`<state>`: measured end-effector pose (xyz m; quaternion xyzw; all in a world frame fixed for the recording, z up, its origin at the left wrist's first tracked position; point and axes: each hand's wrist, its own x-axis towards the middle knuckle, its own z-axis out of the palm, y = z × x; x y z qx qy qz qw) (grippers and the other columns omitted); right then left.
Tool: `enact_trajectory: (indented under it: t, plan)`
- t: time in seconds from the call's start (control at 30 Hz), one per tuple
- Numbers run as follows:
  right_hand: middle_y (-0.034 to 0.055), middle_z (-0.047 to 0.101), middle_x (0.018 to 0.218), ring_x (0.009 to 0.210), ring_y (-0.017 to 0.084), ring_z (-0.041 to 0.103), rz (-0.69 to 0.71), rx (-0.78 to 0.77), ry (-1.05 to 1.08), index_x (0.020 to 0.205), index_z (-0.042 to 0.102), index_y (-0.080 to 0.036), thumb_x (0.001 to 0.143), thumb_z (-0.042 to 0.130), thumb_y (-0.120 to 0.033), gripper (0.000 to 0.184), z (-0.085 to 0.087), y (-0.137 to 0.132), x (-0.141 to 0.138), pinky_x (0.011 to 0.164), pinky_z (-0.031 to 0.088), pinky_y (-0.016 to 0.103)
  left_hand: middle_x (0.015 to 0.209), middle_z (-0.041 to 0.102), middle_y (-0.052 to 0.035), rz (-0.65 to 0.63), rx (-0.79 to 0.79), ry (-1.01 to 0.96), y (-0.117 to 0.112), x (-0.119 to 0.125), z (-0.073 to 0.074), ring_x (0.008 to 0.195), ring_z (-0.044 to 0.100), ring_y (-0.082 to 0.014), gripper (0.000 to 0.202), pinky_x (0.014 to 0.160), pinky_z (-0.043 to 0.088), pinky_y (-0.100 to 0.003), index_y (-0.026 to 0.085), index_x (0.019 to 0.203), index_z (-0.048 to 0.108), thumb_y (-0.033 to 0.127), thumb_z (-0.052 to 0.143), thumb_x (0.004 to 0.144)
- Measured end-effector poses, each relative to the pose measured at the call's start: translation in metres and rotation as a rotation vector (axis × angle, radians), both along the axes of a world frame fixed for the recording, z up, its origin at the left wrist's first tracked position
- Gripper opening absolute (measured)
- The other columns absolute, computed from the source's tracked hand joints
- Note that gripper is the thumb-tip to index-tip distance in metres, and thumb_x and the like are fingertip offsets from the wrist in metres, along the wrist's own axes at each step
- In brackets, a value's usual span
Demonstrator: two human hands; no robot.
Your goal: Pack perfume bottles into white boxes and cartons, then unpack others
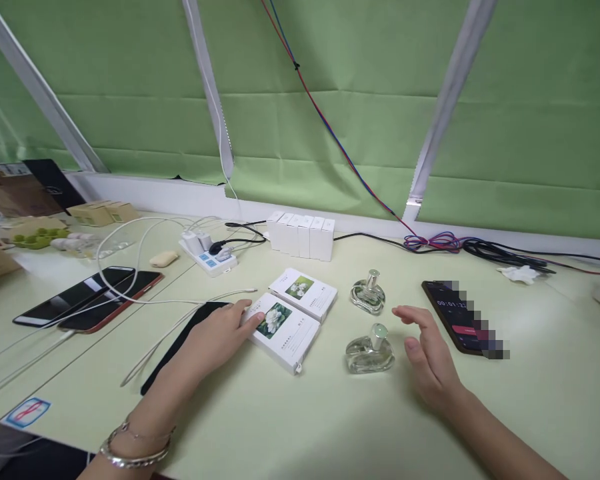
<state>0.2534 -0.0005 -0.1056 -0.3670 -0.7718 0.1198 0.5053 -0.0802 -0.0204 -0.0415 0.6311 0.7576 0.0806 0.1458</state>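
Note:
My left hand (220, 337) lies with its fingertips and thumb on the left end of a flat white box (293, 340) printed with a white flower. The fingers are stretched out, not wrapped round it. A second flower-printed white box (317, 297) lies right behind the first. To the right stand two clear glass perfume bottles with silver caps, the nearer bottle (367, 360) and the farther bottle (366, 298). Just right of them my right hand (430, 363) hovers, fingers bent and thumb apart, with nothing in it.
A phone (453, 310) showing a timer lies at right. Behind the boxes stands a row of small white cartons (300, 237) beside a power strip (207, 257). At left are phones (113, 303), white cables and a dark flat object (180, 350) partly under my left arm.

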Motion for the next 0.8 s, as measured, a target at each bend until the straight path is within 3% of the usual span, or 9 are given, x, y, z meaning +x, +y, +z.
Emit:
enact_trajectory:
  t: [0.33,0.67,0.8]
  plan:
    - [0.0068,0.054,0.101,0.095,0.021,0.052,0.119,-0.141,-0.070,0.115,0.044,-0.025,0.092,0.029,-0.029,0.027,0.004,-0.004,-0.006,0.080,0.045,0.035,0.129,0.050,-0.0141,0.009,0.045,0.002,0.011,0.009,-0.010,0.116,0.047,-0.0318,0.066,0.087,0.041,-0.040,0.015,0.125,0.047,0.062,0.028,0.082]
    - [0.0059,0.053,0.100,0.093,0.020,0.051,0.172,-0.175,-0.129,0.116,0.041,-0.026,0.091,0.033,-0.029,0.026,0.005,-0.007,-0.006,0.080,0.043,0.033,0.124,0.055,-0.0105,0.013,0.095,-0.093,0.010,0.009,-0.014,0.111,0.051,-0.0297,0.061,0.086,0.042,-0.037,0.018,0.121,0.048,0.061,0.035,0.081]
    - [0.0031,0.053,0.089,0.080,0.018,0.052,0.241,-0.294,-0.169,0.098,0.045,-0.025,0.092,0.034,-0.030,0.013,0.011,-0.008,-0.012,0.072,0.043,0.031,0.124,0.055,-0.0085,0.026,0.137,-0.128,0.010,0.008,-0.016,0.112,0.051,-0.0289,0.060,0.086,0.041,-0.035,0.020,0.123,0.046,0.061,0.039,0.080]
